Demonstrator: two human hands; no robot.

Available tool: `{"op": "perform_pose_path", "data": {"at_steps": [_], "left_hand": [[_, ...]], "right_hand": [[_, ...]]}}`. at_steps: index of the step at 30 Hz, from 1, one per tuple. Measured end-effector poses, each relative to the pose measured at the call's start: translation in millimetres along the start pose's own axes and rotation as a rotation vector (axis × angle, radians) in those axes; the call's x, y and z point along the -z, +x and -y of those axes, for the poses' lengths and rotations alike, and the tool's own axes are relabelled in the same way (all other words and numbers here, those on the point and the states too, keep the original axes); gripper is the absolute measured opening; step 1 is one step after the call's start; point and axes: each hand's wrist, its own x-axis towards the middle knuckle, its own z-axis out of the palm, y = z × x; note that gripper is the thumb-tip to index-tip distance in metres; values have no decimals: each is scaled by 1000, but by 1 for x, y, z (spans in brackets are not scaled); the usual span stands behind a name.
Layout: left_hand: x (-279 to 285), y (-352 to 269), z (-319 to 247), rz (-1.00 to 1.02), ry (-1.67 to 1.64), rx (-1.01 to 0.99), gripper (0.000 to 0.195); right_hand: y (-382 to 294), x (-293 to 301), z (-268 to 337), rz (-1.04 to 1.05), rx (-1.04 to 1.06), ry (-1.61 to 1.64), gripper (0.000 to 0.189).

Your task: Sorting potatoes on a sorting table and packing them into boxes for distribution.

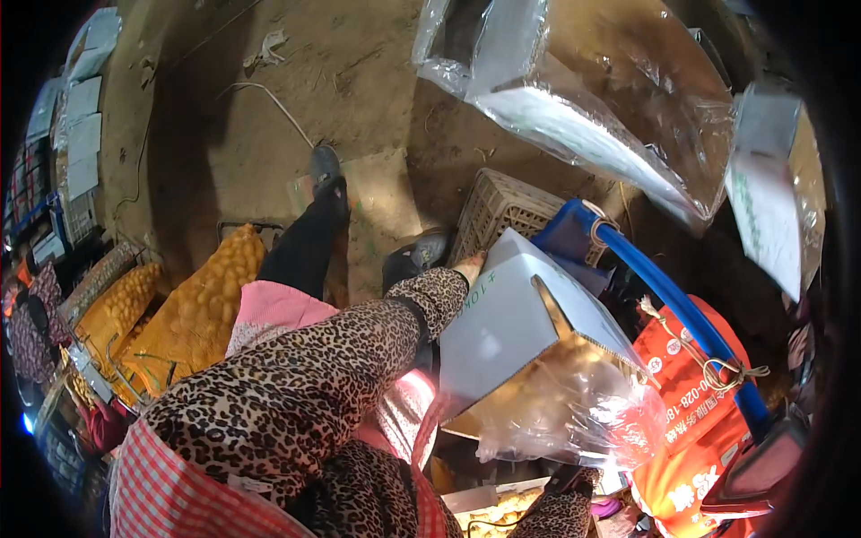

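Note:
My left hand [472, 265], below a leopard-print sleeve, grips the edge of a white cardboard box [501, 329]. The box is tilted, its mouth towards the lower right, and a clear plastic liner [572, 410] bulges out of it. Green print marks its side. Most of the left fingers are hidden by the cardboard. My right sleeve [555, 511] shows at the bottom edge, but the hand itself is out of sight behind the liner. Beneath lies a lit container of small yellowish, potato-like produce [504, 508].
Plastic-lined cartons [592, 114] stand top right. A beige plastic crate [501, 202] is beyond the box. To the right, a blue tube [662, 276] tied with twine arches beside a red printed sack [699, 403]. Orange mesh sacks of potatoes [202, 302] and a person [37, 329] are left.

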Motion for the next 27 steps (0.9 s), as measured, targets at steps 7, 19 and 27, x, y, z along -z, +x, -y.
{"op": "perform_pose_path", "data": {"at_steps": [7, 19, 27], "left_hand": [[107, -23, -33, 12, -189, 377, 54], [506, -268, 17, -312, -261, -591, 46], [632, -385, -92, -461, -508, -399, 46]], "right_hand": [[-55, -85, 37, 193, 93, -204, 54], [-236, -156, 269, 509, 664, -471, 50], [-382, -114, 478, 376, 997, -520, 42]]}}
